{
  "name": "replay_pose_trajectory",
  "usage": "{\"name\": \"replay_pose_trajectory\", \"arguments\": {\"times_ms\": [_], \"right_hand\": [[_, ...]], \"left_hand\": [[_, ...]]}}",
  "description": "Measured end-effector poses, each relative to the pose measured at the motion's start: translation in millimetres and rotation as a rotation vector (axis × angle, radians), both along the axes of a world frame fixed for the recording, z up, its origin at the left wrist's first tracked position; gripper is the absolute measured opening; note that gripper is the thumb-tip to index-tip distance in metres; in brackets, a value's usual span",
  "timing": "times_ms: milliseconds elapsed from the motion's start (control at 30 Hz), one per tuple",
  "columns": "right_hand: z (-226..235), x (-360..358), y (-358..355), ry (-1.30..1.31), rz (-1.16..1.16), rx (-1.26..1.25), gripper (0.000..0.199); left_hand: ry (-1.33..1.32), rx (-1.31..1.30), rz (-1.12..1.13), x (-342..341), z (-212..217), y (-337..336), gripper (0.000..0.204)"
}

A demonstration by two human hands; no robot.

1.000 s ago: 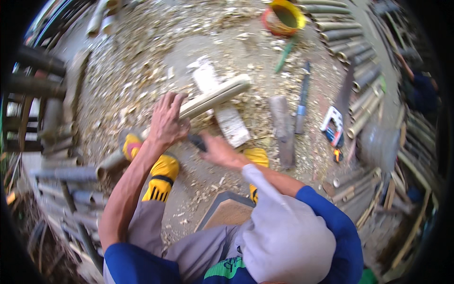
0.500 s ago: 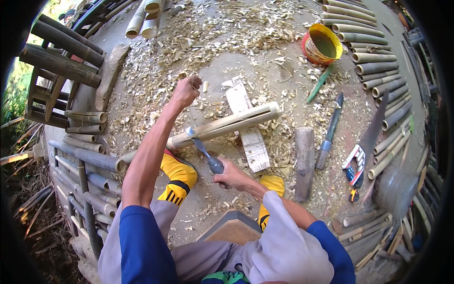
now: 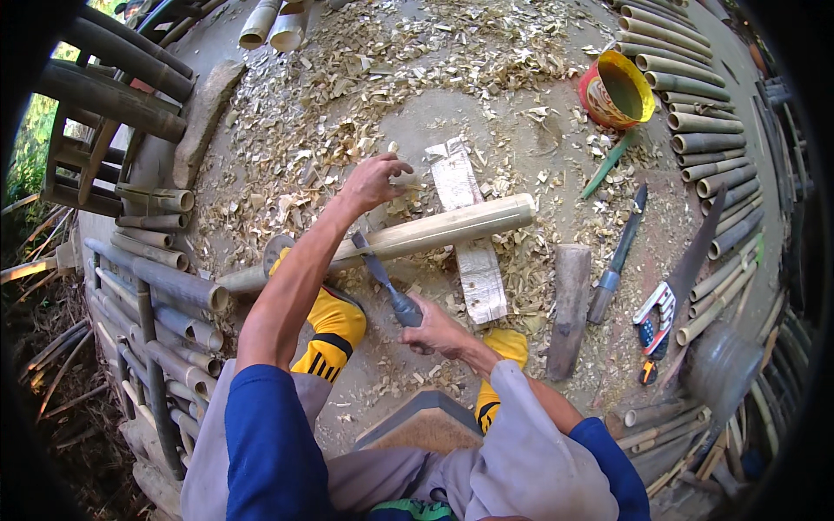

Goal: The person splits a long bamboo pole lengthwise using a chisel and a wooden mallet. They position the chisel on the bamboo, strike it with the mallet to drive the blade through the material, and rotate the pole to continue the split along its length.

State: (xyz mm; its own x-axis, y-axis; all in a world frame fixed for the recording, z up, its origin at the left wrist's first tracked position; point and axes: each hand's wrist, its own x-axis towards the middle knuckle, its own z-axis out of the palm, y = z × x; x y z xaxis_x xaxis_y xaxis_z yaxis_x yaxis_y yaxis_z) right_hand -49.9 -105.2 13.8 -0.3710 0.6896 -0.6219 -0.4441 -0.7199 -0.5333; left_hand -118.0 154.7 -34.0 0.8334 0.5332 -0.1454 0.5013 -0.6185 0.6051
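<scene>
left hand (image 3: 372, 180) lifted off bamboo pole (image 3: 434, 233), half-curled, empty | right hand (image 3: 434, 328) clenched on chisel (image 3: 387, 282), blade now against pole | paring resumes

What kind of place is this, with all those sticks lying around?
Probably an outdoor bamboo workshop. Cut bamboo poles lie stacked around, shavings cover the ground, and the right hand holds a knife against a bamboo pole.
</scene>
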Motion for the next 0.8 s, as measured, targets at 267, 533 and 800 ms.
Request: {"name": "replay_pose_trajectory", "arguments": {"times_ms": [267,533,800], "right_hand": [[-2.2,-9.4,1.2,-0.014,0.026,0.0,0.048],[-2.0,-7.6,2.6,0.012,0.036,-0.024,0.05],[-4.6,-7.1,-0.1,-0.019,0.012,-0.013,0.06]], "left_hand": [[-0.088,0.062,0.061,-20.5,-13.7,-1.7,0.012],[-0.012,-0.201,0.209,-111.3,28.2,28.8,0.013],[-0.195,-0.02,0.305,-32.4,-8.6,39.3,0.024]]}}
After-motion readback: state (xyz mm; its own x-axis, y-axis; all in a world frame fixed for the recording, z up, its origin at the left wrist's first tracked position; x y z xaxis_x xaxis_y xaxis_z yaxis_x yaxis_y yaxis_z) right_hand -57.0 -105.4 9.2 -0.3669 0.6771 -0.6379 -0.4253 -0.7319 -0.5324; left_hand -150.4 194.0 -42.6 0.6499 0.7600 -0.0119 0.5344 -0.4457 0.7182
